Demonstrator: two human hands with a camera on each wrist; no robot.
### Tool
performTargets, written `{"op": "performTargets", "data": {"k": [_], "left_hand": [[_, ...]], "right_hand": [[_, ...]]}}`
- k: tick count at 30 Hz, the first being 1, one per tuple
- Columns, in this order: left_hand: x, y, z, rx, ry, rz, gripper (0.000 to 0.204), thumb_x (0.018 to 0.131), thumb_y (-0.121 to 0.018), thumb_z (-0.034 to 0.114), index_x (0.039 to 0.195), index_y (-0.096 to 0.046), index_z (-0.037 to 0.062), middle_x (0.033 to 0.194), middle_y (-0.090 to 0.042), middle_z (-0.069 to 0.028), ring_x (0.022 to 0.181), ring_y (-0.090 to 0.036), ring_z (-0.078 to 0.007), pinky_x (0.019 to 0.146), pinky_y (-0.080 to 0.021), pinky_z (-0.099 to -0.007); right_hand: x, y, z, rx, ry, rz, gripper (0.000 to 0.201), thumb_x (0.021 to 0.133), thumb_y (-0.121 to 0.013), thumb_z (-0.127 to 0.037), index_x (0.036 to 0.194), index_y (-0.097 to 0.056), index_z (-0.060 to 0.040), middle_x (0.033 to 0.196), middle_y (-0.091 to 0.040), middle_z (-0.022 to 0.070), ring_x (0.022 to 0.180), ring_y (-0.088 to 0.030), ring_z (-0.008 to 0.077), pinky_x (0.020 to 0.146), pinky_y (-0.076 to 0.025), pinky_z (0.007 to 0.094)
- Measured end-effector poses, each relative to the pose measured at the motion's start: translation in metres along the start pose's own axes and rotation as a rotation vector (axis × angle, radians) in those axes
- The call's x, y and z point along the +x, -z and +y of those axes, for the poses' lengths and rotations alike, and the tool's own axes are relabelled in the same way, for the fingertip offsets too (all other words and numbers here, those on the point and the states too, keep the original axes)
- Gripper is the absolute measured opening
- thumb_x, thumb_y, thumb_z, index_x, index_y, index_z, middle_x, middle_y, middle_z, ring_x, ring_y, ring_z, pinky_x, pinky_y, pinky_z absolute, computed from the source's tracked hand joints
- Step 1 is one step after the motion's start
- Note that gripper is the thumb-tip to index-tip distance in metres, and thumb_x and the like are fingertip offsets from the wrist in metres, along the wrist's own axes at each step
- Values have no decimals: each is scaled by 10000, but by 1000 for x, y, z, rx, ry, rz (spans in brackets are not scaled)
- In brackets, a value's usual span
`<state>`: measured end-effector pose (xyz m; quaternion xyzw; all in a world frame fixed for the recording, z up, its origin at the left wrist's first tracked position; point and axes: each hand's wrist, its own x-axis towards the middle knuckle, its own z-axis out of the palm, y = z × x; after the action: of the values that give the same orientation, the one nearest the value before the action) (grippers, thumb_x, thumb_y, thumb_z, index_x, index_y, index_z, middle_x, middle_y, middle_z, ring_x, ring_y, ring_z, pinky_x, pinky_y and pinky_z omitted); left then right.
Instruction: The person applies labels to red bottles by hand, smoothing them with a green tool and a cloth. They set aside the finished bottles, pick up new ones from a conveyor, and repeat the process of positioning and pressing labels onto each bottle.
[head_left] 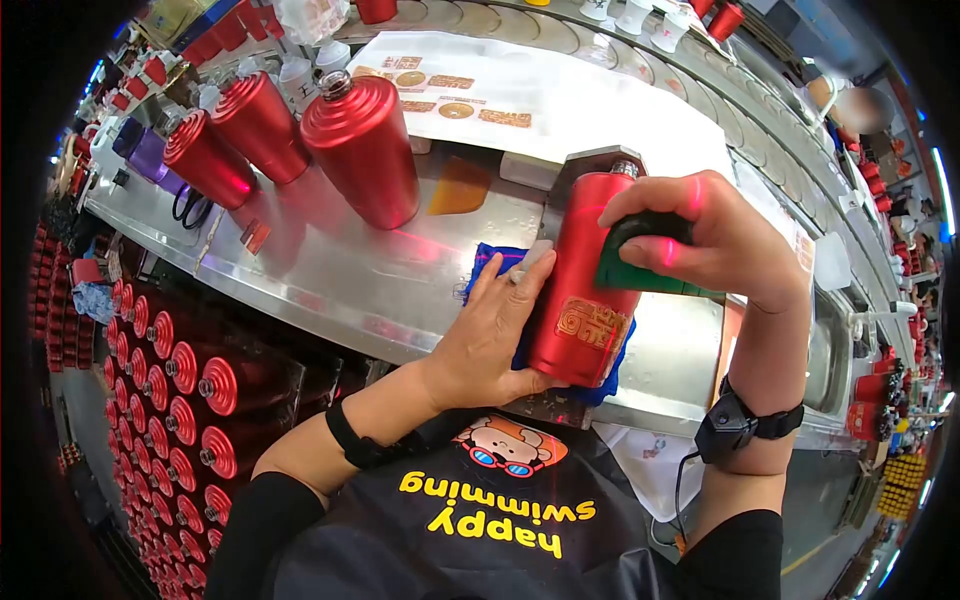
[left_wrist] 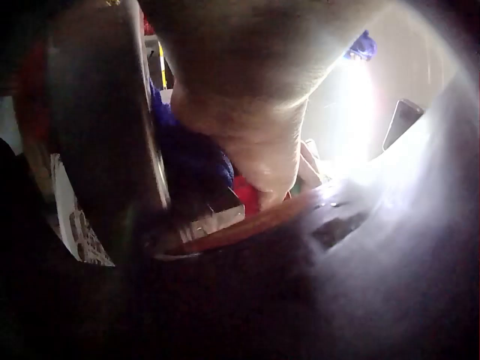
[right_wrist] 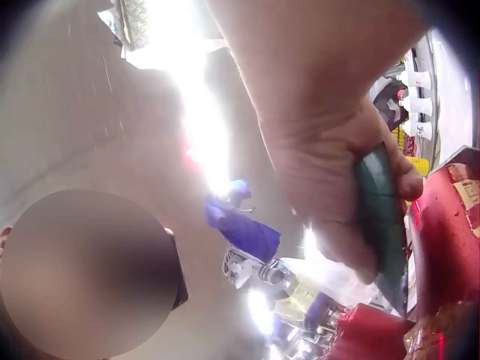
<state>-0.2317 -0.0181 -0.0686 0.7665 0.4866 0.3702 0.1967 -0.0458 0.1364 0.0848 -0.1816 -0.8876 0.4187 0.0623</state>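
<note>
A glossy red bottle (head_left: 575, 290) with a gold label (head_left: 592, 325) lies tilted over a blue cloth (head_left: 612, 372), its clear glass neck pointing away from me. Along its left side, my left hand (head_left: 490, 325) holds the bottle, thumb by the base; one finger wears a whitish wrap. My right hand (head_left: 725, 240) pinches a green scraper (head_left: 640, 268) between thumb and fingers, against the bottle's right side above the label. In the right wrist view the scraper (right_wrist: 381, 217) stands beside the red bottle (right_wrist: 450, 240). The left wrist view is dark, with the left hand (left_wrist: 247, 112) near blue cloth.
Several red bottles (head_left: 365, 150) stand upright at the left of the metal table (head_left: 330, 290), near an amber sheet (head_left: 460, 187). White paper with gold labels (head_left: 455, 110) lies behind, before a conveyor (head_left: 690, 90). Rows of red bottles (head_left: 180, 420) fill the lower left.
</note>
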Motion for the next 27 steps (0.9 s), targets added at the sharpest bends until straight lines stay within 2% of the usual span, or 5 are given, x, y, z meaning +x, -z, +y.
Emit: {"op": "performTargets", "data": {"k": [6,11,15,22,27], "left_hand": [[-1,7,-3,-340,54,-34,988,777,-778,417,1490,-223,15,1469,-377,-242,1317,-421,-400,1165,-169,-544],[16,15,13,-421,162,123,386,858,-709,244,1098,-499,27,1354,-460,-288,1267,-442,-400,1080,-317,-459],[28,11,15,-206,47,244,186,864,-686,180,922,-575,43,1329,-476,-306,1183,-475,-414,1014,-356,-465],[48,29,62,62,-80,194,132,815,-676,112,807,-572,31,1258,-530,-273,1095,-487,-412,969,-373,-466],[49,30,70,10,22,132,134,848,-664,134,817,-577,38,1274,-557,-220,1114,-488,-363,995,-354,-436]], "right_hand": [[-6,-2,-2,-50,77,-39,238,805,-715,-76,1027,-674,0,830,-661,82,744,-605,140,719,-493,286],[-46,-13,10,-52,34,364,241,825,-731,-107,1026,-642,-9,834,-666,57,759,-617,105,688,-496,263],[-82,-54,21,206,-136,705,274,868,-709,-122,1098,-612,-9,927,-659,49,849,-605,87,746,-478,229],[-99,-123,36,397,-67,894,299,971,-481,47,1253,-575,24,1375,-541,190,1141,-604,204,851,-562,312],[-98,-136,33,-131,27,836,425,841,-517,135,1222,-639,-7,1420,-480,226,1251,-540,339,946,-509,379]]}}
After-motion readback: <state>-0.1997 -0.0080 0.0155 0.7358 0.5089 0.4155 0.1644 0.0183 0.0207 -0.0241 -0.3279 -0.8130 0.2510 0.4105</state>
